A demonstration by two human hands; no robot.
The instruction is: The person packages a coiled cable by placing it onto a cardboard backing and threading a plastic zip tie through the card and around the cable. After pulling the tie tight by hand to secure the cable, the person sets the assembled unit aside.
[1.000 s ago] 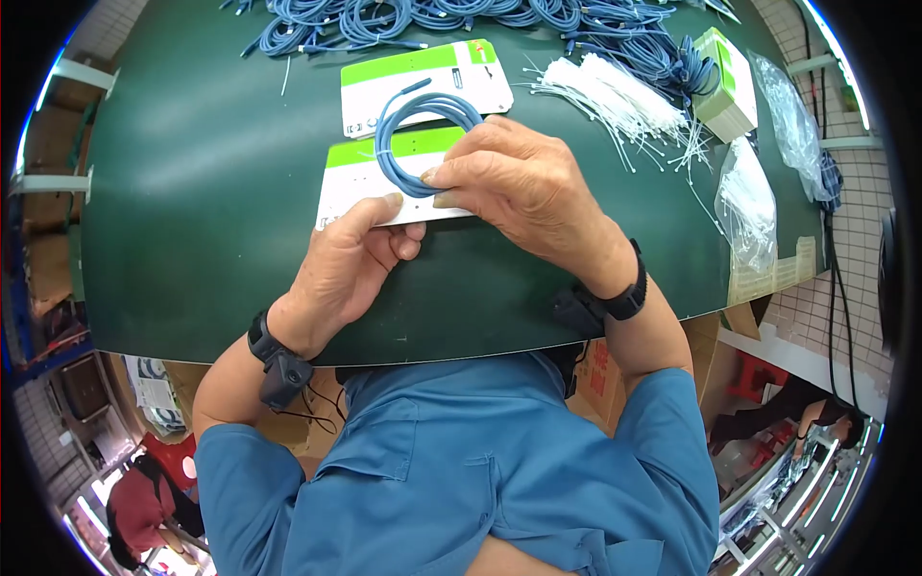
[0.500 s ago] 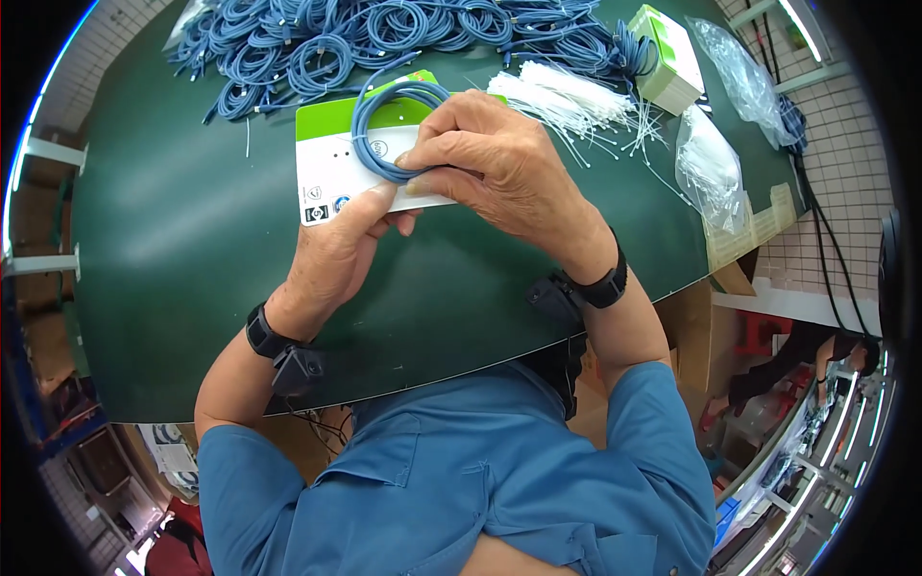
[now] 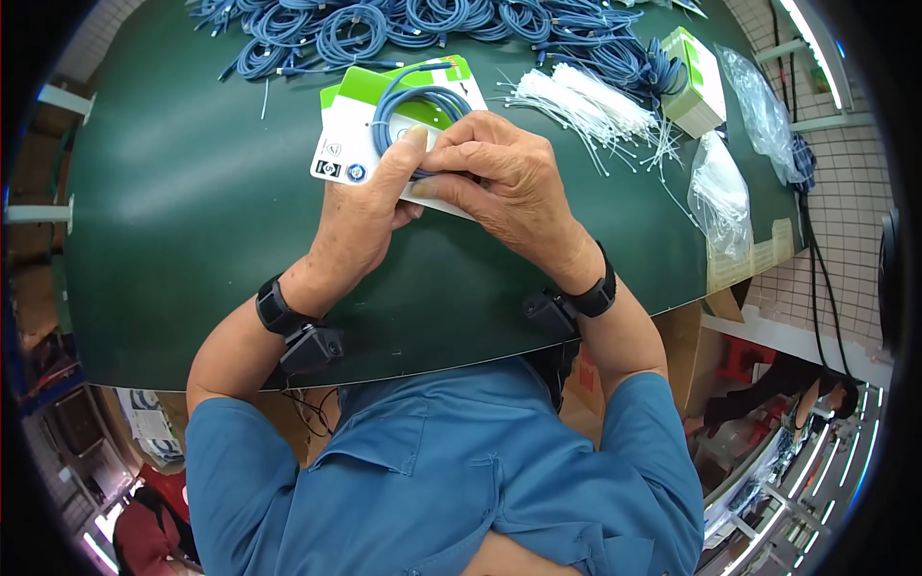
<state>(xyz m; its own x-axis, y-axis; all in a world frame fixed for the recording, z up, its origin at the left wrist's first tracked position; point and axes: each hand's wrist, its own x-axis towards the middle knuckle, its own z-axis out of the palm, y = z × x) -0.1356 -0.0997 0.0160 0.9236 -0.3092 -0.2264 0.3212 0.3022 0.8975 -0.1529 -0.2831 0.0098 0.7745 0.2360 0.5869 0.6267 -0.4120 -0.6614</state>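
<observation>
In front of me, a blue coiled cable (image 3: 381, 117) lies against green and white printed cards (image 3: 333, 144), which overlap and sit tilted. My left hand (image 3: 368, 197) is closed on the cards from the lower left, its thumb pressing over the coil and its other fingers mostly hidden behind. From the right, my right hand (image 3: 509, 173) pinches the lower right of the coil between thumb and fingers. The pinched spot is covered by the fingers, so I cannot tell whether a tie is there too. Both hands nearly touch.
A heap of coiled blue cables (image 3: 351, 36) spreads along the far side of the green table (image 3: 192, 211). White cable ties (image 3: 586, 101), a stack of green and white cards (image 3: 698, 82) and clear plastic bags (image 3: 720, 192) lie to the right. People are visible at both lower sides.
My left thumb has shifted up over the coil from its lower edge. The cards have tilted, and my right hand stays pinched at the coil. The whole view has shifted slightly.
</observation>
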